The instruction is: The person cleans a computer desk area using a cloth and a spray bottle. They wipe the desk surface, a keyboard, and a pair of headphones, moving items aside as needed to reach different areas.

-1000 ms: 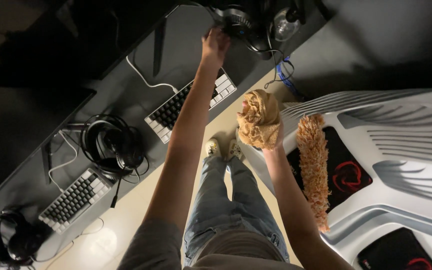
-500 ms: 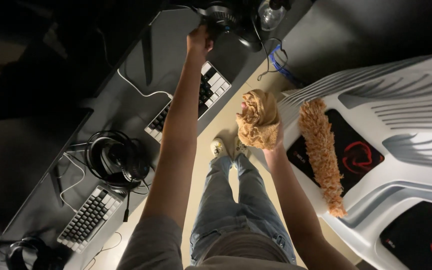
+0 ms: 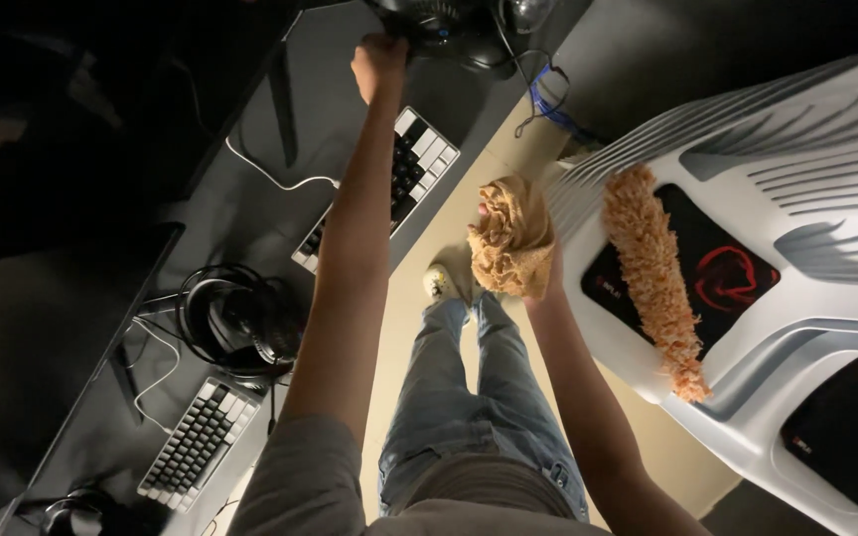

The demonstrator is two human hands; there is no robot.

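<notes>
Left hand: the left hand (image 3: 379, 65) is at the top of the frame, a little left of centre, with the arm stretched far out over the dark desk (image 3: 201, 208). The fingers are curled closed on the edge of a black headset (image 3: 439, 25).
Right hand: the right hand (image 3: 538, 273) is near the middle of the frame and is mostly hidden under a bunched tan cloth (image 3: 510, 238). It holds the cloth as a crumpled ball; I cannot tell how tightly the fingers close.
Key relation: the black headset lies above and just to the right of the left hand in the picture, touching it. The right hand with the cloth is well apart from it, lower in the frame. The left hand is clearly the nearer one.
Headset look: round, black, slightly glossy, cut off by the top border. Its long axis I cannot tell. Thin cables hang from its right side.
Cloth look: soft, tan-orange, folded many times, held over the floor between desk and chairs.
Things near: a black-and-white keyboard (image 3: 389, 184) lies just below the left hand, slanted along the desk. An orange fluffy duster (image 3: 652, 278) lies diagonally on stacked white plastic chairs (image 3: 796, 179) at the right. A second headset (image 3: 240, 323) and a second keyboard (image 3: 201, 442) are at the lower left.
</notes>
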